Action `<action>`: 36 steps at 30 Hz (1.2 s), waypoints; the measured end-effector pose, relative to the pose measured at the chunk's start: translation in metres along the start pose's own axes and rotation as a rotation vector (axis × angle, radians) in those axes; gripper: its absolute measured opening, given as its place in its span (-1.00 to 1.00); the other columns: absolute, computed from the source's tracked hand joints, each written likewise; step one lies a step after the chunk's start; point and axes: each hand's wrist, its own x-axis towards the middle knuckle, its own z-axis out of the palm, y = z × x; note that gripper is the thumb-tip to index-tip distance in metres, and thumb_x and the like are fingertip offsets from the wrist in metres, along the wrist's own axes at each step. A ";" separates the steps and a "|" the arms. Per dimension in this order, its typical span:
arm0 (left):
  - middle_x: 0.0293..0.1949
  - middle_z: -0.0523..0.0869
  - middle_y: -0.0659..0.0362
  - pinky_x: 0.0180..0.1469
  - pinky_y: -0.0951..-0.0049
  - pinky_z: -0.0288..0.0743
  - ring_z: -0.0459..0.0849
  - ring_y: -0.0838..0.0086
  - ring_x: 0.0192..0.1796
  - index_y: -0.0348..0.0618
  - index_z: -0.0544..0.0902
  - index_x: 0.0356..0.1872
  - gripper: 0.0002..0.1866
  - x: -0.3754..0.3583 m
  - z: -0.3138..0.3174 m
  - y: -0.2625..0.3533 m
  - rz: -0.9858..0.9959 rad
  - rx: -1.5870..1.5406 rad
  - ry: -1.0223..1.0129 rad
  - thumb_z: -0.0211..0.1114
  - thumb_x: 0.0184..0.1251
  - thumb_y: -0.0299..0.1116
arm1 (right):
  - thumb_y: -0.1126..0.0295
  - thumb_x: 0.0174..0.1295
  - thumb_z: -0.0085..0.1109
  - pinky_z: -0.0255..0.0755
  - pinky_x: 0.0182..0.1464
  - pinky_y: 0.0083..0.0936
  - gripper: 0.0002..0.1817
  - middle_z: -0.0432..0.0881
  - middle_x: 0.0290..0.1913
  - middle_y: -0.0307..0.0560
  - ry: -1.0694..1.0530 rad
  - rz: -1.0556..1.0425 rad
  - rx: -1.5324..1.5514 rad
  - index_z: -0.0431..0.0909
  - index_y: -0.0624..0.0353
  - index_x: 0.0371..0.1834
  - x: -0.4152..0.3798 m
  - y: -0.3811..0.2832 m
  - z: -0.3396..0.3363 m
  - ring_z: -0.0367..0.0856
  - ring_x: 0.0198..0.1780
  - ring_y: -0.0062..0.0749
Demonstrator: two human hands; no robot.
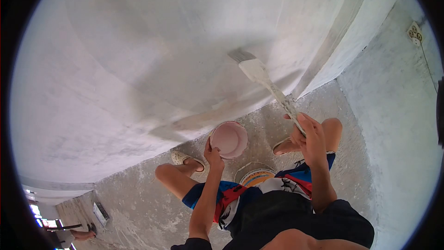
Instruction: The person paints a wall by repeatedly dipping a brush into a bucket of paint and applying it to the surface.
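Note:
My right hand (309, 138) is closed around the handle of a long paintbrush (263, 78). The brush's bristles are against or very near the white wall (185, 41). With its fingers over the rim, my left hand (213, 153) holds a pink bowl (230, 140) low beside the wall base. Pale material shows inside the bowl; whether it is liquid I cannot tell. Between my legs stands an orange and white bucket (257, 177), partly hidden by my shorts.
Another wall (393, 111) stands at the right, with a socket and cord (415, 33) on it. A tray-like object (100, 215) lies on the rough grey floor (138, 194) at lower left. Beyond it, another person's arm (83, 235) shows at the edge.

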 end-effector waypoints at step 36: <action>0.35 0.44 0.04 0.22 0.54 0.40 0.44 0.38 0.35 -0.31 0.34 0.39 -0.21 -0.029 0.013 0.020 0.092 -0.032 -0.095 -0.08 -0.03 -0.84 | 0.15 0.36 0.05 0.28 -0.39 -0.40 -0.57 0.49 -0.57 -0.04 -0.289 0.225 -0.646 0.61 0.41 -0.23 0.001 0.217 -0.040 0.42 -0.49 -0.45</action>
